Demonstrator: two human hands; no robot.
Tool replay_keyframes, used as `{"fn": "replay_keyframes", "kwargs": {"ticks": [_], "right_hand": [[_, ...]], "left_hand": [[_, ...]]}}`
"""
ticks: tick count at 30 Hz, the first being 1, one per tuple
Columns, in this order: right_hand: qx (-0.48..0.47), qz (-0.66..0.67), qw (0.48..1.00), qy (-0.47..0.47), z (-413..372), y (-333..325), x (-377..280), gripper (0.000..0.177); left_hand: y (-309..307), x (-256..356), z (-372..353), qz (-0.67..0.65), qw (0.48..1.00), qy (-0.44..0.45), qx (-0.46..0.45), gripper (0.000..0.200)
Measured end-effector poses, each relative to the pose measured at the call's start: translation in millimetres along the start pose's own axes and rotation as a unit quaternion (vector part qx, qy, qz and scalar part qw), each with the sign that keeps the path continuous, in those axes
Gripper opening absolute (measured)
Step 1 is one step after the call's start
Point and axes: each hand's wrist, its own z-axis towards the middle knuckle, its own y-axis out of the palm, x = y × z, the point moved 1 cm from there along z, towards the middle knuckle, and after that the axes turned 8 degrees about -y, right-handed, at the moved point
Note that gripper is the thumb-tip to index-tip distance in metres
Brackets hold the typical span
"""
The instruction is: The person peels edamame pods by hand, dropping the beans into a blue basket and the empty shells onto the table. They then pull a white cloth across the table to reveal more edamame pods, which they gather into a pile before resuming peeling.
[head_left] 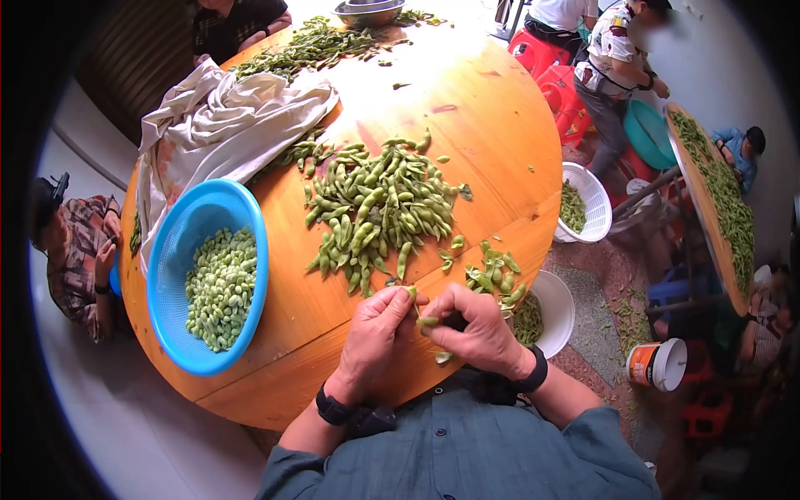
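Close to the table's near edge, my left hand [379, 327] pinches a green soybean pod [414, 297] between thumb and fingers. My right hand [475, 329] is closed beside it, with a green pod piece [428, 321] at its fingertips. Just beyond both hands lies a heap of whole soybean pods [379, 204]. Opened pods [496, 271] are scattered past my right hand. Left of my hands stands a blue plastic basket [254, 287] holding shelled beans [221, 292].
A crumpled cloth [225, 121] and more pods [312, 46] lie on the round table [492, 117]. Below its right edge stand a white tub [560, 312] and a white basket [598, 200]. A bucket [658, 364] is on the floor. Other people sit or stand around.
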Motion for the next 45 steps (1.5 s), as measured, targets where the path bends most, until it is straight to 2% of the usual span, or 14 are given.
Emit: {"fn": "replay_keyframes", "kwargs": {"ticks": [3,6,10,12,13,16,18,19,22,24,26,32,41,45], "right_hand": [[-0.028,-0.073,0.997,-0.006,-2,-8,-7,0.014],[-0.061,-0.098,0.993,-0.030,-3,-17,-7,0.016],[-0.100,-0.117,0.986,-0.066,-3,-23,-9,0.017],[-0.162,-0.101,0.979,-0.067,-2,-24,-14,0.015],[-0.162,-0.101,0.979,-0.067,-2,-23,-16,0.015],[-0.112,-0.152,0.980,-0.056,1,-19,-17,0.014],[0.000,-0.147,0.988,-0.041,4,-20,-12,0.016],[0.022,-0.115,0.993,0.008,6,-19,-14,0.014],[0.016,-0.060,0.996,0.070,8,-15,-16,0.013],[0.020,-0.038,0.996,0.081,8,-13,-15,0.013],[0.025,0.035,0.989,0.144,8,-12,-18,0.013],[0.032,0.083,0.974,0.209,9,-11,-15,0.014],[0.050,0.146,0.962,0.225,8,-4,-4,0.011],[0.063,0.120,0.969,0.206,5,0,2,0.011]], "left_hand": [[-3,-1,2,-0.013,0.999,0.034,0.005,0.026],[3,2,0,-0.028,0.999,0.023,0.036,0.023],[1,-2,3,-0.050,0.998,0.030,0.013,0.022],[-3,-1,6,-0.096,0.992,0.068,0.042,0.021],[-9,-1,7,-0.106,0.991,0.071,0.033,0.022],[-5,4,-1,-0.060,0.997,0.051,0.027,0.019],[-2,5,-3,-0.044,0.999,0.031,0.004,0.020],[-3,2,-2,-0.025,0.999,0.043,-0.002,0.018],[0,-1,-1,0.007,0.998,0.059,-0.008,0.017],[0,0,-3,0.077,0.994,0.078,0.005,0.019],[0,1,-4,0.083,0.994,0.073,0.012,0.020],[-1,-6,1,0.073,0.994,0.079,0.019,0.022],[3,-13,2,0.093,0.988,0.118,0.033,0.021],[2,-12,0,0.104,0.988,0.113,0.024,0.016]]}}
